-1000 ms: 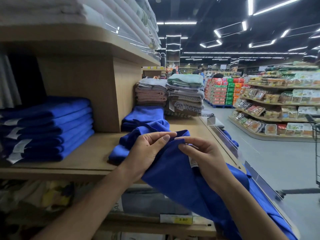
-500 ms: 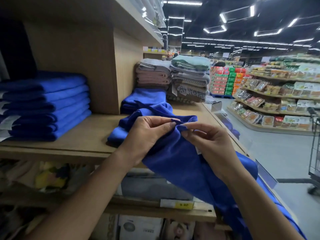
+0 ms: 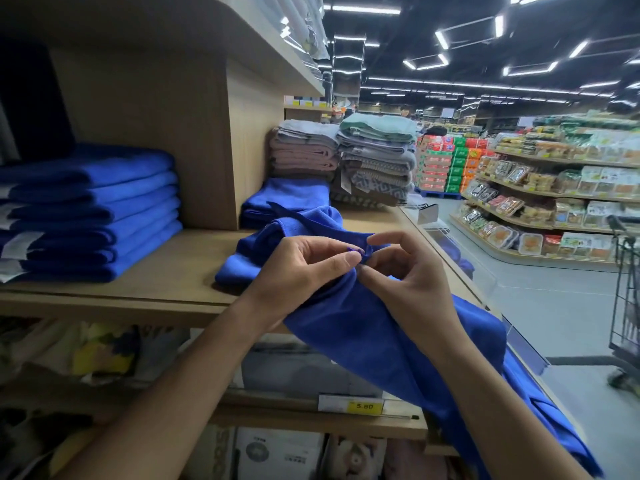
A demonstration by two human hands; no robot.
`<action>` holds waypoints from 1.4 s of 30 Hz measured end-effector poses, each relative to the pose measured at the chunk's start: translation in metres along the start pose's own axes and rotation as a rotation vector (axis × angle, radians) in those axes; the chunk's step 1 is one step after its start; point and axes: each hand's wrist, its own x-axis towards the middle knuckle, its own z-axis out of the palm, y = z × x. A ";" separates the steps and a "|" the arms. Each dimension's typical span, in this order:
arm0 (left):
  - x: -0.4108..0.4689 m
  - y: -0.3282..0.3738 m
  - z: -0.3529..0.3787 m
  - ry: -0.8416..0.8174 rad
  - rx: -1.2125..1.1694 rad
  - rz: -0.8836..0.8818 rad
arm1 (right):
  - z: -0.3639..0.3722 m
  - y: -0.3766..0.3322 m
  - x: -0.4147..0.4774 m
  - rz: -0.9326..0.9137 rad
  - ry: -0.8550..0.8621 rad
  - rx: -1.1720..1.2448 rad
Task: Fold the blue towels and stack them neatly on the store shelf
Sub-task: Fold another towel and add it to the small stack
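While one loose blue towel [image 3: 363,337] trails from its raised corner down toward the near right, over the shelf [image 3: 156,285] edge, the left hand [image 3: 301,271] and right hand [image 3: 408,285] both pinch that corner, side by side. Of the two hands, the left is nearer the left stack [image 3: 93,216], about six folded blue towels; one smaller blue pile [image 3: 287,199] lies beyond.

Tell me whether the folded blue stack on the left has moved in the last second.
No. The folded blue stack keeps the same gap to the wooden divider on the shelf; only the camera view shifted.
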 end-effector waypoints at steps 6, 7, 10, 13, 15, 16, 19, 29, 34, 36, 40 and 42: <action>0.002 0.000 -0.002 0.051 0.016 -0.018 | 0.004 0.001 -0.003 -0.118 0.078 -0.239; 0.001 0.002 -0.001 0.062 0.041 -0.013 | 0.006 -0.001 -0.004 -0.155 0.080 -0.289; 0.001 0.007 0.002 0.052 0.077 -0.010 | 0.007 -0.006 0.000 -0.198 0.049 -0.398; 0.001 0.019 -0.001 0.064 0.067 -0.027 | 0.003 -0.020 0.011 -0.204 0.035 -0.501; 0.001 0.031 -0.007 0.131 0.074 -0.007 | -0.003 -0.033 0.018 -0.222 -0.007 -0.537; -0.001 0.036 -0.011 0.168 0.078 0.008 | -0.005 -0.039 0.022 -0.241 -0.061 -0.548; -0.012 0.045 -0.023 0.231 0.078 0.051 | -0.008 -0.055 0.029 -0.334 -0.275 -0.745; -0.064 0.034 -0.080 0.442 -0.168 0.093 | -0.032 -0.054 0.011 -0.299 -0.622 -1.142; -0.067 0.025 -0.102 0.594 -0.287 0.077 | -0.051 -0.058 0.012 -0.219 -0.698 -1.139; -0.066 0.023 -0.108 0.648 -0.308 0.071 | -0.062 -0.061 0.018 -0.169 -0.706 -1.128; -0.063 0.021 -0.112 0.636 -0.311 0.074 | -0.081 -0.062 0.030 -0.125 -0.730 -1.105; -0.063 0.023 -0.111 0.638 -0.303 0.093 | -0.089 -0.062 0.034 -0.114 -0.731 -1.153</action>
